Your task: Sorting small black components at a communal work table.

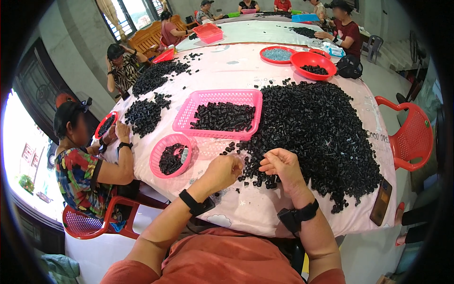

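Note:
My left hand (pixel 224 172) is at the near left edge of a big heap of small black plastic parts (pixel 312 128), its fingers curled together. Whatever lies in them is too small or hidden to make out. Close beside it, my right hand (pixel 282 166) hovers over the heap's near edge with thumb and forefinger pinched; I cannot make out what is between them. Beyond my hands stands a pink rectangular basket (pixel 217 97) with more black parts inside. A round pink basket (pixel 153 158), left of my left hand, holds black parts and a small pale piece.
A phone (pixel 381 202) lies at the table's right edge, near a red plastic chair (pixel 410 130). Red bowls (pixel 313 72) and a black cap (pixel 350 67) sit farther back. At left, a co-worker (pixel 94 163) handles parts beside smaller black piles (pixel 144 116). Other people sit around the far tables.

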`<action>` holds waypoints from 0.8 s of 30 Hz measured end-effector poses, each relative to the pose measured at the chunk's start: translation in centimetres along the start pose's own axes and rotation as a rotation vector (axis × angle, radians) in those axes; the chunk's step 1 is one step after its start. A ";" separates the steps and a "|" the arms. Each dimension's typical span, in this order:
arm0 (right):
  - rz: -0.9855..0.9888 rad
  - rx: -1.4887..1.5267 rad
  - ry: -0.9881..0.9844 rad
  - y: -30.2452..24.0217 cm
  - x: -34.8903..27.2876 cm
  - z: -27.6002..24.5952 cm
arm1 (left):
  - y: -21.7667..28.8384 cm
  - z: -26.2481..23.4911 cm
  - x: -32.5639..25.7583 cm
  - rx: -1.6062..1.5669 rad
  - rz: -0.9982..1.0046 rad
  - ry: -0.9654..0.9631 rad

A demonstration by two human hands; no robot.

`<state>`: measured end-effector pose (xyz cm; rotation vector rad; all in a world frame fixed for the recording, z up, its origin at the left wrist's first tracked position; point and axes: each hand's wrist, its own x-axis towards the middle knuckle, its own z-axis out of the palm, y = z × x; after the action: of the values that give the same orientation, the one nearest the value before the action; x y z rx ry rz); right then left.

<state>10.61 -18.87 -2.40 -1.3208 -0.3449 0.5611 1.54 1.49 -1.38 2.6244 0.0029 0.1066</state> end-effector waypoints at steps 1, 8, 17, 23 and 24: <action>0.001 0.000 -0.003 0.1 0.1 0.0 | 0.2 0.2 -0.2 -0.022 0.006 -0.011; -0.020 0.002 0.009 0.7 0.3 -0.3 | 1.2 0.8 1.0 0.028 0.042 0.116; -0.025 -0.011 -0.005 0.2 0.0 0.0 | 1.3 1.5 2.3 0.117 0.021 0.032; -0.011 -0.028 -0.034 0.4 0.1 0.1 | 0.9 1.7 1.5 0.069 0.032 0.040; -0.008 -0.030 -0.037 0.5 0.1 0.1 | 0.8 1.6 1.4 0.066 0.026 0.019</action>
<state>10.52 -18.66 -2.86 -1.3383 -0.3904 0.5762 3.05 0.07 -2.30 2.6901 -0.0215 0.1433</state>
